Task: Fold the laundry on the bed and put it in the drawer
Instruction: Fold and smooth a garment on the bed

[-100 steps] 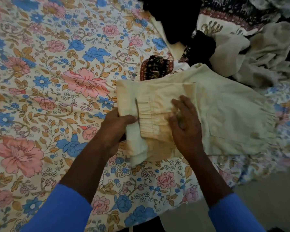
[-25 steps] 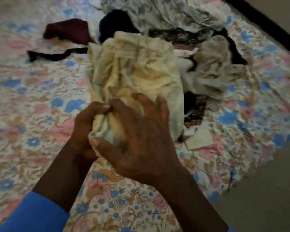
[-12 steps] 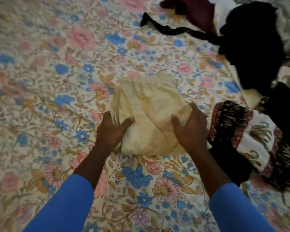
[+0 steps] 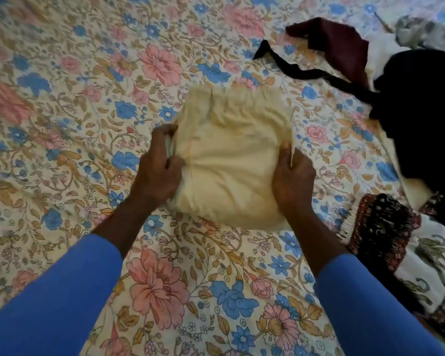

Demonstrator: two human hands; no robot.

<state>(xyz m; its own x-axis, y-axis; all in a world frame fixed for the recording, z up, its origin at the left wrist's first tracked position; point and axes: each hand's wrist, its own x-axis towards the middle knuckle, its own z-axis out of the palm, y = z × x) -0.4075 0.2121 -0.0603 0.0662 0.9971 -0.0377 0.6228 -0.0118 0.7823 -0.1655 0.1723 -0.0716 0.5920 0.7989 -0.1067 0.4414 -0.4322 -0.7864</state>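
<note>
Your folded cream garment (image 4: 231, 160) lies on the flowered bed (image 4: 62, 98), gathered waistband on the side away from you, and it runs slightly longer front to back than across. Your left hand (image 4: 159, 168) curls round its left edge and your right hand (image 4: 292, 176) pinches its right edge. Left of the garment, beyond it and on your side of it, open sheet spreads wide. To its right the room narrows: a black strap (image 4: 293, 68), dark clothes (image 4: 421, 98) and a patterned cloth (image 4: 396, 240) lie near.
</note>
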